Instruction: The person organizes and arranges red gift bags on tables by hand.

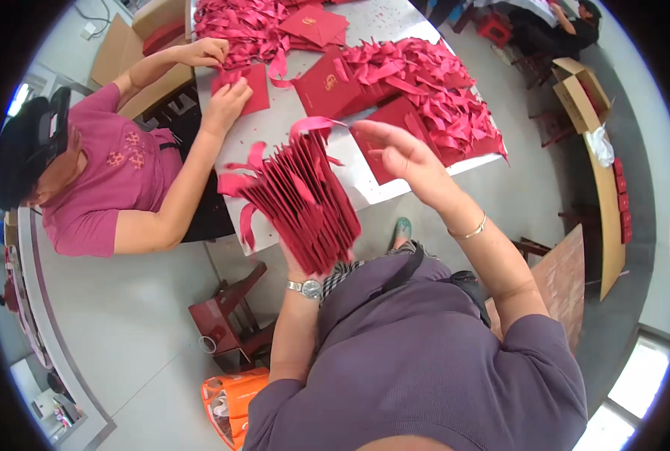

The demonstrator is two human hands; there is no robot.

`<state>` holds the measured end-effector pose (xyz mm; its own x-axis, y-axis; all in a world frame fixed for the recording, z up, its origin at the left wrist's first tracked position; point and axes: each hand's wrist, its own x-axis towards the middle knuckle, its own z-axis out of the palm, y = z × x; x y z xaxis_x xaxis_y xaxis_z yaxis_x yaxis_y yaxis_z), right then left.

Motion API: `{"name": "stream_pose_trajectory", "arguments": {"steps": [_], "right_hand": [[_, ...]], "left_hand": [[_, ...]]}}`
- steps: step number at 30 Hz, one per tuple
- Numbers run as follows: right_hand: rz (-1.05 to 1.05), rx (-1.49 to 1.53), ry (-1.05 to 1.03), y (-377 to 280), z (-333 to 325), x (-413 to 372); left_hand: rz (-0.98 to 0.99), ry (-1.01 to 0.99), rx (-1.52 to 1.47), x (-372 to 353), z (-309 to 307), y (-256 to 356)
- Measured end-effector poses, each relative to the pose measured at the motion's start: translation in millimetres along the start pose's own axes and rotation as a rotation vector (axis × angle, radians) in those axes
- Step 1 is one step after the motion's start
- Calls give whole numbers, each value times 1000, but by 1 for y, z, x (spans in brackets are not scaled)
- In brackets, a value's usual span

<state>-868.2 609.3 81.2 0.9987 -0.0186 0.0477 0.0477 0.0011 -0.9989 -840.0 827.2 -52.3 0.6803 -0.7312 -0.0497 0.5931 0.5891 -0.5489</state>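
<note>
A thick bundle of red envelopes (305, 203), fanned at the top with pink-red ribbons trailing from it, is upright in my left hand (291, 259). My left fingers are mostly hidden behind the bundle, and a watch is on that wrist. To the upper right of the bundle, my right hand (406, 154) is open, its fingers stretched toward a loose ribbon (312, 125) that curls off the top. Beneath the right hand, a red envelope (380, 165) lies at the table edge, beside a heap of ribboned envelopes (433, 83).
The white table (350, 180) bears more envelopes with ribbons (241, 30). At left a co-worker (117, 165) handles a red envelope (256, 90). A dark red stool (233, 319) and an orange bag (237, 402) stand below; a cardboard box (579, 94) is at right.
</note>
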Motion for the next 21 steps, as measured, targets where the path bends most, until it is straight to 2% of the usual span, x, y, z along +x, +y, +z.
{"name": "stream_pose_trajectory", "arguments": {"steps": [1, 2, 3, 4, 5, 6, 7, 10, 13, 15, 16, 18, 19, 20, 21], "right_hand": [[17, 19, -2, -3, 1, -11], [-28, 27, -1, -10, 1, -19], [-25, 49, -4, -22, 3, -28], [-25, 67, -7, -32, 1, -36], [-113, -119, 13, -32, -5, -44], [-289, -448, -33, -34, -11, -52], [-336, -813, -163, -53, -19, -62], [-238, -1015, -265, -78, -31, -96], [-514, -811, -31, -58, -77, -117], [-523, -1083, 161, -56, -115, -132], [-445, -926, 353, -48, -139, -135], [134, -715, 444, -45, -190, -150], [175, -801, 530, -43, -205, -161], [179, -798, 554, -45, -216, -182], [30, -696, 633, -50, -224, -207]], "left_hand": [[-29, -72, 430, -1, -24, 1], [-7, 57, 682, -3, -5, -32], [-23, 83, 675, -12, -16, -35], [20, 213, 685, -20, -27, -38], [62, 340, 695, -25, -36, -43], [43, 355, 693, -29, -47, -49], [18, 370, 699, -25, -50, -54], [-56, 391, 728, -19, -55, -74], [-131, 405, 763, -17, -67, -107], [-192, 423, 793, -13, -78, -133], [-230, 432, 810, -4, -89, -154], [-305, 450, 842, 3, -102, -181], [-337, 459, 856, 22, -122, -211], [-366, 461, 873, 11, -120, -218], [-389, 459, 886, 10, -121, -226]]}}
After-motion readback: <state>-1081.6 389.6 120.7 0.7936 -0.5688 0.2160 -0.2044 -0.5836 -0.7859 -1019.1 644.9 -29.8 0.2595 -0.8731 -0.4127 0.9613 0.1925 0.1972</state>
